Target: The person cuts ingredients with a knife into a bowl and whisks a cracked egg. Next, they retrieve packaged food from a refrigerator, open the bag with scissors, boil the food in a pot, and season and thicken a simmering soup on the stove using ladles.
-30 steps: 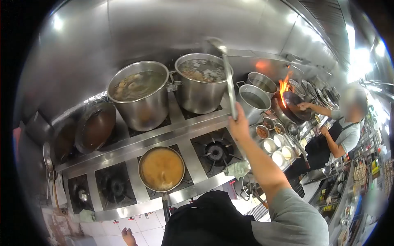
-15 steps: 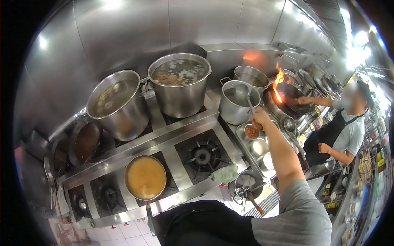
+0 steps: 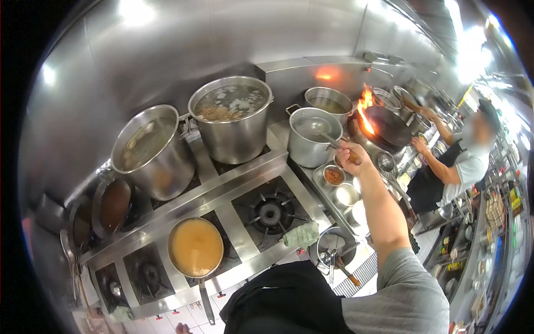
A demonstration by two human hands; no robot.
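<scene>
My right hand is closed round the handle of a ladle whose bowl dips into a metal pot of cloudy liquid. Beside the pot, under my hand, stands a small container of reddish-brown paste. Only the fingertips of my left hand show at the bottom edge, so its grip cannot be made out. Near it, the dark handle of a saucepan filled with orange-brown soup points toward me; the pan rests on a front burner.
Two tall stockpots stand at the back of the stove. Flames rise beside a wok where a co-worker stands. A green cloth lies on the front edge, above a pot of utensils.
The ladle has tilted lower, its bowl sitting differently in the pot. My left fingertips have come into view at the bottom. The co-worker's hands have both moved toward the wok area.
</scene>
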